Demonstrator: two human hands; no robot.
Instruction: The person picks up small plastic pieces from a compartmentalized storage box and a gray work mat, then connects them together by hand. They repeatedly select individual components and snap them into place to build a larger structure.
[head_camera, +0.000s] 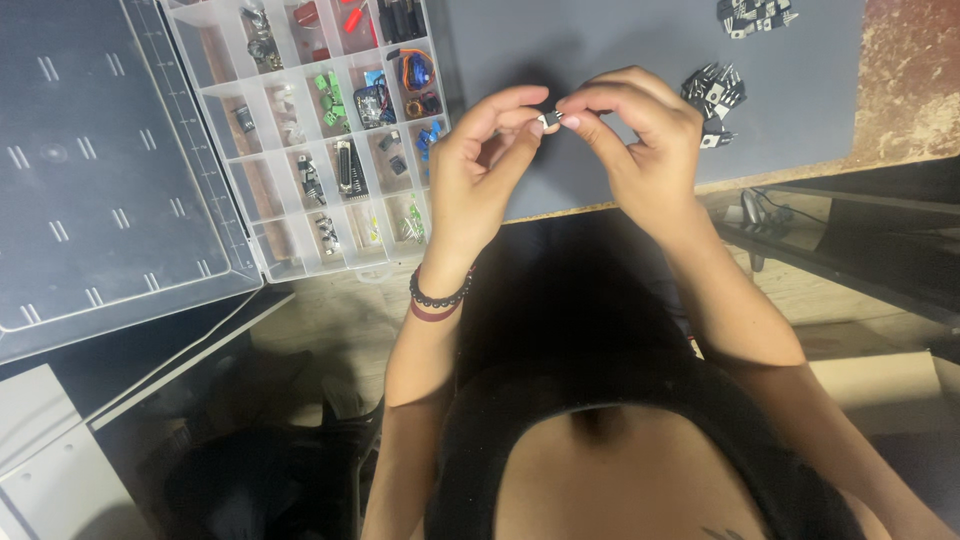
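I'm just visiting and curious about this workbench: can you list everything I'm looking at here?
Small part: one, dark and silvery, pinched between both hands' fingertips above the mat.
Grey mat: one, covering the desk top.
Organiser box: one, clear plastic, left of the hands, its compartments holding green, red, blue and black parts.
Box lid: one, clear, lying open at far left.
Part piles: two, black and silver, one beside the right hand, one at the top edge.
Bead bracelet: one, dark, on the left wrist.
Left hand: fingers closed on the small part.
Right hand: fingers closed on it too.
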